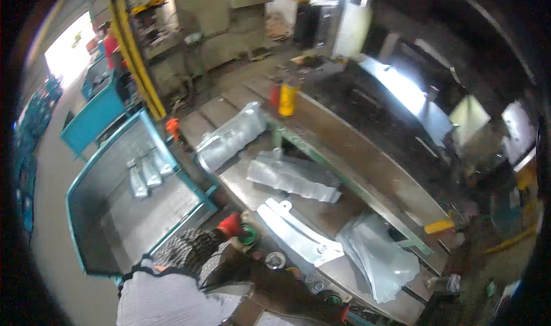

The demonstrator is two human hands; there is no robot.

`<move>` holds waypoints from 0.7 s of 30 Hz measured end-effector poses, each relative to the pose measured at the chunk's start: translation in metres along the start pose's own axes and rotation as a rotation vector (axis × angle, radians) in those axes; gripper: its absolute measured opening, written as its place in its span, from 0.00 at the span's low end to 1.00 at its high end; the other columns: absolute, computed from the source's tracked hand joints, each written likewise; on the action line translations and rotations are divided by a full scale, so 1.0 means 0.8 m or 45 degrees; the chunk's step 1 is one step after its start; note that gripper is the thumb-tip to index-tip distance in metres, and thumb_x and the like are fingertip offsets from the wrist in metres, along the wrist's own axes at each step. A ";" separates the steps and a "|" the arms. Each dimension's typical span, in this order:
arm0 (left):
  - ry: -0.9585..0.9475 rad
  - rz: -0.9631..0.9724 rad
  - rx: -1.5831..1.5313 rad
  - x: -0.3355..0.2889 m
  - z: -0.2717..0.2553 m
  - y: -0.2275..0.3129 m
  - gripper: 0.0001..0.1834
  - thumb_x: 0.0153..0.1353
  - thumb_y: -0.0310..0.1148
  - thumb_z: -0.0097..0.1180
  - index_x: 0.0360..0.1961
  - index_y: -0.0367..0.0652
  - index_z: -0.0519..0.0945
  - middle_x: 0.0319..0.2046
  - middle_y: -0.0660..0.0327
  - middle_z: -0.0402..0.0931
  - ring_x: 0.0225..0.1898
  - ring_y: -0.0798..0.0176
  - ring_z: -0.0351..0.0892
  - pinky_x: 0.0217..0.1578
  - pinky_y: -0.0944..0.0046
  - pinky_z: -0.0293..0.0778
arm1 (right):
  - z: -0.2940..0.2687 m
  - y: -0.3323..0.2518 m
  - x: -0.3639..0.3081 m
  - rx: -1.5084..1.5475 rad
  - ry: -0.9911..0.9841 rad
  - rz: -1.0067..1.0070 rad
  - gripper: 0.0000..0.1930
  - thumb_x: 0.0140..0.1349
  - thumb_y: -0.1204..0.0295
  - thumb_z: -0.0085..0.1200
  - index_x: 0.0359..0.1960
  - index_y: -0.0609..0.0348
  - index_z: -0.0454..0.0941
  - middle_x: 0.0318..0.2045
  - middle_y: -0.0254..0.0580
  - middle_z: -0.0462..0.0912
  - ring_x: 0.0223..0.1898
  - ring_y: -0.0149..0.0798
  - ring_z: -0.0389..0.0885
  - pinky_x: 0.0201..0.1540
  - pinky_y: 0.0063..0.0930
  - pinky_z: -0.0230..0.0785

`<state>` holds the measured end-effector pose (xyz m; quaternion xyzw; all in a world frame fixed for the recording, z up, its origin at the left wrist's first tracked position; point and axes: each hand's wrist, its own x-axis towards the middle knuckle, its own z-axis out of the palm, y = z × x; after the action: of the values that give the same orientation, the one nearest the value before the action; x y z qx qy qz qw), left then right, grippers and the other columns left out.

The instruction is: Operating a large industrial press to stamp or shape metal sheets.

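Note:
My left hand (231,226) wears a red glove and reaches out from a black-and-white patterned sleeve (186,248). It is at the rim of a small green round container (247,235); its fingers are too blurred to make out. I cannot see my right hand; a small red patch at the lower edge is too unclear to name. Just beyond the left hand, a bright curved sheet-metal part (298,232) lies on the metal table (236,184). Farther off are a ribbed metal part (293,176) and a long formed metal panel (232,137).
A blue-rimmed metal bin (74,223) with several small metal parts (150,172) stands at left. Stacked flat metal sheets (379,260) lie at right. A green rail (321,159) runs behind the parts, with a yellow cylinder (287,100) at its far end. Round tins (275,260) line the near edge.

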<state>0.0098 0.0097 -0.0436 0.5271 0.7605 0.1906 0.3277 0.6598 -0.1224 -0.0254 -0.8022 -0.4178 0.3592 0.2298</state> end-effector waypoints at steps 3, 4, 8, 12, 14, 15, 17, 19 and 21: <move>0.021 0.134 -0.328 -0.004 0.001 0.002 0.50 0.33 0.48 0.83 0.57 0.36 0.73 0.54 0.45 0.78 0.58 0.46 0.76 0.57 0.52 0.73 | 0.009 0.030 0.015 -0.046 0.018 0.061 0.43 0.45 0.65 0.72 0.65 0.64 0.67 0.59 0.54 0.76 0.62 0.52 0.73 0.65 0.44 0.65; 0.000 0.127 -0.362 -0.002 0.004 0.009 0.51 0.33 0.47 0.83 0.58 0.36 0.72 0.55 0.45 0.77 0.59 0.47 0.76 0.58 0.52 0.73 | 0.010 0.037 0.019 -0.052 0.032 0.095 0.44 0.44 0.65 0.73 0.65 0.64 0.67 0.59 0.54 0.76 0.62 0.52 0.73 0.65 0.44 0.65; -0.159 0.017 -0.122 0.001 -0.007 -0.017 0.57 0.40 0.43 0.82 0.68 0.37 0.62 0.63 0.48 0.71 0.66 0.53 0.67 0.63 0.55 0.67 | 0.000 -0.021 -0.008 0.124 -0.006 -0.086 0.46 0.43 0.68 0.71 0.67 0.64 0.63 0.58 0.55 0.77 0.62 0.52 0.73 0.64 0.44 0.66; -0.109 0.028 0.039 0.007 0.006 0.011 0.45 0.34 0.49 0.81 0.51 0.31 0.77 0.48 0.43 0.81 0.52 0.48 0.80 0.52 0.53 0.76 | -0.005 0.031 0.008 -0.131 0.090 -0.448 0.52 0.42 0.67 0.71 0.70 0.63 0.56 0.60 0.52 0.76 0.61 0.50 0.75 0.61 0.41 0.71; -0.201 -0.091 -0.084 0.008 0.005 0.015 0.47 0.35 0.49 0.81 0.54 0.31 0.75 0.52 0.42 0.78 0.54 0.49 0.79 0.52 0.54 0.76 | -0.004 0.032 0.002 -0.141 0.053 -0.355 0.52 0.43 0.68 0.71 0.72 0.60 0.55 0.61 0.50 0.75 0.60 0.50 0.75 0.60 0.41 0.73; -0.168 -0.132 -0.109 0.003 -0.010 -0.015 0.49 0.36 0.49 0.80 0.56 0.31 0.73 0.54 0.42 0.76 0.55 0.50 0.78 0.53 0.54 0.75 | 0.007 0.006 -0.002 -0.020 -0.031 -0.310 0.51 0.44 0.70 0.70 0.72 0.58 0.54 0.62 0.49 0.74 0.60 0.49 0.74 0.60 0.41 0.73; -0.230 -0.196 -0.280 -0.005 -0.020 -0.032 0.51 0.37 0.49 0.80 0.59 0.31 0.70 0.59 0.42 0.73 0.57 0.51 0.76 0.53 0.55 0.75 | 0.002 -0.037 -0.021 0.268 -0.146 -0.154 0.50 0.46 0.75 0.68 0.73 0.54 0.53 0.63 0.48 0.72 0.61 0.49 0.73 0.60 0.41 0.73; -0.342 -0.175 -0.535 0.002 -0.011 -0.009 0.43 0.42 0.47 0.78 0.54 0.31 0.74 0.53 0.44 0.77 0.52 0.53 0.78 0.50 0.55 0.76 | 0.009 0.010 -0.003 0.853 -0.128 -0.146 0.48 0.47 0.78 0.67 0.72 0.53 0.55 0.61 0.49 0.73 0.60 0.49 0.73 0.59 0.41 0.72; -0.402 -0.109 -0.366 0.006 -0.005 0.023 0.36 0.45 0.47 0.76 0.49 0.32 0.77 0.48 0.45 0.80 0.47 0.53 0.80 0.48 0.55 0.76 | 0.007 0.035 0.002 0.934 -0.032 -0.221 0.45 0.45 0.71 0.71 0.67 0.58 0.61 0.56 0.52 0.77 0.55 0.50 0.77 0.56 0.42 0.74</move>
<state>0.0187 0.0213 -0.0306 0.4655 0.6865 0.1978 0.5225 0.6705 -0.1360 -0.0486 -0.6238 -0.3306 0.4740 0.5263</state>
